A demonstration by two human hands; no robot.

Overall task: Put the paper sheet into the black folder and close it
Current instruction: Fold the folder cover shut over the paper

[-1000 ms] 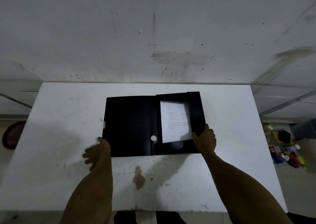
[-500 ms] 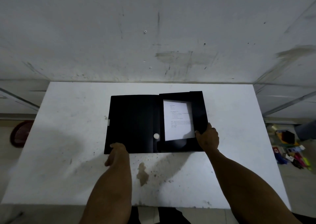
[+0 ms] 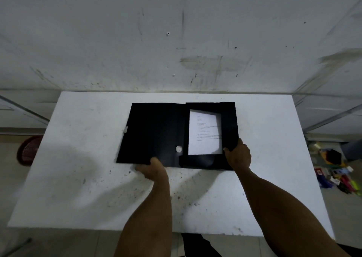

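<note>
The black folder (image 3: 154, 133), a matte plastic box-type one, is lying open on the stained white rectangular table (image 3: 78, 178). Its left cover is lying flat and its right half is forming a shallow tray with raised flaps. The white printed paper sheet (image 3: 204, 133) is sitting inside that right tray, framed by the black flaps on all sides, with its near edge just beside the thumb of the right hand (image 3: 239, 155). So the insert step is looking done and the closing step is in hand.

The right hand is gripping the tray's right side flap near the near-right corner, thumb curled over the inner face and fingers behind it. The left hand (image 3: 154, 170) is taking the near edge of the left cover, thumb lying on top. Its fingers are hidden under the cover, so this is probably a pinch, not a plain press.

A small round white snap button (image 3: 179, 149) is showing on the cover near the spine, and a pale tab (image 3: 125, 129) is sticking out at the cover's far-left edge.

The next move is calling for the left hand to swing the cover up and over onto the tray. Meanwhile the right hand needs to be holding the flaps in, clear of the closing edge, and the closure then needs fastening.
</note>
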